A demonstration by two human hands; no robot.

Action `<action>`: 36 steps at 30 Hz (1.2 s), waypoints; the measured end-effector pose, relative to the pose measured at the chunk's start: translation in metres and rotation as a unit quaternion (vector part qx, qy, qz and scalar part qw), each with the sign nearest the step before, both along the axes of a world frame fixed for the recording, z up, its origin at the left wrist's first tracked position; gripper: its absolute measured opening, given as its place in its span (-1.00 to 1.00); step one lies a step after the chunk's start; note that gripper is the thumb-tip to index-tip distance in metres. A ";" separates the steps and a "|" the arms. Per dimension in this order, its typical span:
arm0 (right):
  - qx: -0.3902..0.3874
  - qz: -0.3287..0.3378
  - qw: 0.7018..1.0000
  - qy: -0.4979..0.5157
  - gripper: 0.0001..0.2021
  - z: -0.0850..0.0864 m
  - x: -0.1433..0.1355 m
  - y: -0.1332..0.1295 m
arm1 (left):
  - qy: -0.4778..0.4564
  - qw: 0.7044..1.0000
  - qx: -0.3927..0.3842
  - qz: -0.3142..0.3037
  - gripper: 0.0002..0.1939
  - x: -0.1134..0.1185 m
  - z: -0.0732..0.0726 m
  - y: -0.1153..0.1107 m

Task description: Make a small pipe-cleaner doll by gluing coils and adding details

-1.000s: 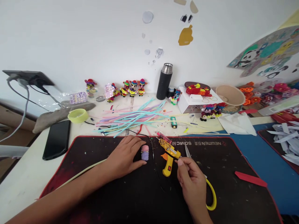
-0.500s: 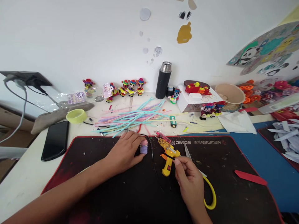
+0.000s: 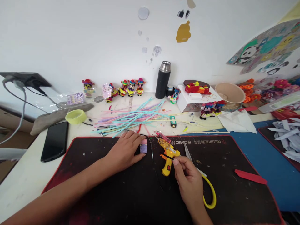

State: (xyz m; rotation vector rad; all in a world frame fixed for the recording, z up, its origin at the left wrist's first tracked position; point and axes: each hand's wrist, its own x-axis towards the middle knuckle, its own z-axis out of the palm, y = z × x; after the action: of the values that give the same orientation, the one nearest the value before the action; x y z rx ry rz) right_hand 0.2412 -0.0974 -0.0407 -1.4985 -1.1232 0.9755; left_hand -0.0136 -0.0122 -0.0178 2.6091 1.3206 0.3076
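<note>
My left hand rests on the dark mat, thumb and fingers closed around a small fuzzy pink-and-purple block. To the right, my right hand pinches a short black strip, which looks like pipe cleaner. That strip passes over the handle of a yellow hot glue gun lying on the mat, its nozzle pointing away from me. Scissors with yellow handles lie partly behind my right hand. A pink lighter-like stick sits by the glue gun's nozzle.
Behind the mat lies a heap of pastel pipe cleaners. Several small figures, a black thermos and a white box stand along the wall. A phone lies left; a red strip lies right.
The view has shifted very slightly. Both hands keep their holds, and the block and the black strip stay in nearly the same places.
</note>
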 end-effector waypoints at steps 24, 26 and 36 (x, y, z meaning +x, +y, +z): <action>0.081 0.100 0.982 -0.142 -0.74 0.011 -0.008 -0.004 | -0.103 0.978 0.126 -0.131 -0.81 0.036 0.022 -0.028; 0.088 0.112 0.977 -0.156 -0.75 0.013 -0.009 -0.004 | -0.105 0.977 0.122 -0.138 -0.83 0.036 0.020 -0.029; 0.060 0.141 0.974 -0.167 -0.77 0.011 -0.009 -0.004 | -0.144 0.978 0.087 -0.126 -0.80 0.025 0.017 -0.026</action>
State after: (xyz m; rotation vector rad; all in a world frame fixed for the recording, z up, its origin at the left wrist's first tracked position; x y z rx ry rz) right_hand 0.2322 -0.1009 -0.0294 -1.4640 -1.6426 0.8412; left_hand 0.0117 -0.0385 -0.0008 2.7013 0.8936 0.7560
